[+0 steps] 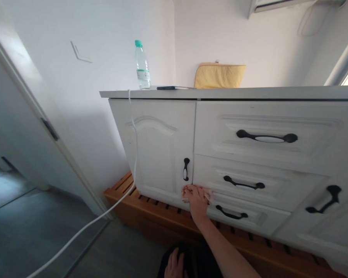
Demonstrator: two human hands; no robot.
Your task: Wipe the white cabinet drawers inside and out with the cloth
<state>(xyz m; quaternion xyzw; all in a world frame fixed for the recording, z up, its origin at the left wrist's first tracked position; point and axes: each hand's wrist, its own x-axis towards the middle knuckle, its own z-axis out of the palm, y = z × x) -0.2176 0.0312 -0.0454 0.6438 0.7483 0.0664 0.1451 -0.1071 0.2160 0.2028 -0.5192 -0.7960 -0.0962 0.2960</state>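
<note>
With your right hand (196, 199) closed over the pink cloth (208, 192) against the cabinet (156, 154), just below the door handle (186, 169), an upward sweep could snag the cloth; your left hand (174, 265) lies loosely open.

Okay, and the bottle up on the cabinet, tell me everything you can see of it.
The bottle looks like clear plastic, with a green cap on top and a pale, green-edged label around its lower part; the print is too small to read. It stands upright on the countertop, near the left end, between the white cable and a thin dark object. Only the countertop seems to touch it. Whether it holds any liquid, I can't tell.
</note>
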